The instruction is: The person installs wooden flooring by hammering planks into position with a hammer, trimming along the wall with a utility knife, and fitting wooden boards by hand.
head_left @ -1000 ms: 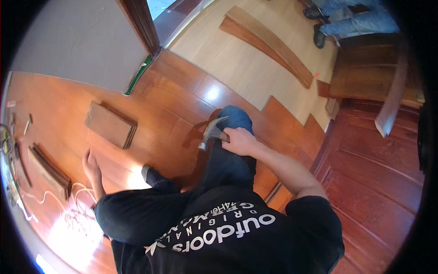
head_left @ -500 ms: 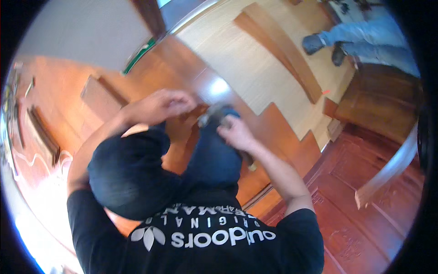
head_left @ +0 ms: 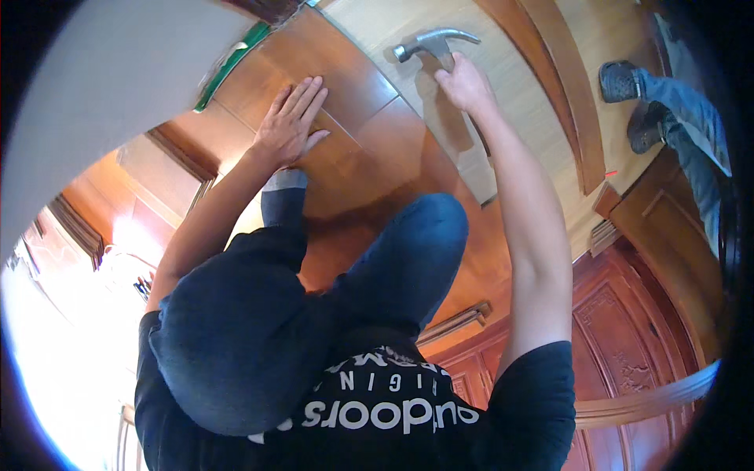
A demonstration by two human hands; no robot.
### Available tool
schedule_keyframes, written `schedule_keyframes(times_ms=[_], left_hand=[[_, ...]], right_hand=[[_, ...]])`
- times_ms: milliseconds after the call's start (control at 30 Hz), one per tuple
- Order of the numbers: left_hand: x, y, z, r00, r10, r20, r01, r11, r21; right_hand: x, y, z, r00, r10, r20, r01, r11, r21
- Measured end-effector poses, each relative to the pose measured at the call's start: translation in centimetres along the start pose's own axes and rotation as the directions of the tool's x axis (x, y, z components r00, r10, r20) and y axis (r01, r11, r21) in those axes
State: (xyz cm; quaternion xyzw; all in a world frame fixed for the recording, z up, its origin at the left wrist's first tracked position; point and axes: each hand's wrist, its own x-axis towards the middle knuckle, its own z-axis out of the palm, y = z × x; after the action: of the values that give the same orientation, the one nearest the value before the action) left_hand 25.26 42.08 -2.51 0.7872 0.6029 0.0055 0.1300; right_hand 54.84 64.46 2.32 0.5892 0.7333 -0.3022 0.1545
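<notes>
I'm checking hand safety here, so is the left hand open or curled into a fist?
Open: the left hand shows straight fingers and a thumb held out, against the glossy brown floorboards.

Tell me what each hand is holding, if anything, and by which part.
The right hand holds the claw hammer by its handle, close to the head. The left hand holds nothing.

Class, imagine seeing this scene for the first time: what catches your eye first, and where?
Probably the claw hammer, held in the right hand above the pale floor at the upper centre. Next, the left hand, spread over the reddish-brown floorboards to the hammer's left. At the upper right, another person's blue jeans stand out beyond long brown planks.
</notes>
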Motion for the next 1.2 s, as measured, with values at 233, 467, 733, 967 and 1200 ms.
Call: schedule_keyframes(times_ms=[233,467,733,967,1200], left_hand=[[-0.8,-0.6,0.2,0.990,-0.042,0.136,0.043,0.999,-0.003],[-0.5,-0.9,1.2,0.990,-0.017,0.139,0.020,1.000,-0.019],[-0.5,-1.1,0.8,0.997,0.028,0.067,-0.025,0.998,-0.050],[-0.5,-1.4,0.5,0.996,0.034,0.086,-0.029,0.998,-0.054],[-0.7,-1.6,0.6,0.988,-0.003,0.155,0.005,1.000,-0.013]], right_hand=[[2.6,-0.5,2.2,0.995,-0.093,0.033,0.091,0.995,0.049],[2.3,0.8,2.1,0.992,-0.109,0.061,0.104,0.991,0.087],[1.7,0.3,2.5,0.980,-0.114,0.162,0.124,0.991,-0.051],[1.8,-0.2,1.2,0.995,-0.014,0.102,0.016,1.000,-0.020],[1.9,-0.9,2.1,0.986,-0.089,0.140,0.091,0.996,-0.012]])
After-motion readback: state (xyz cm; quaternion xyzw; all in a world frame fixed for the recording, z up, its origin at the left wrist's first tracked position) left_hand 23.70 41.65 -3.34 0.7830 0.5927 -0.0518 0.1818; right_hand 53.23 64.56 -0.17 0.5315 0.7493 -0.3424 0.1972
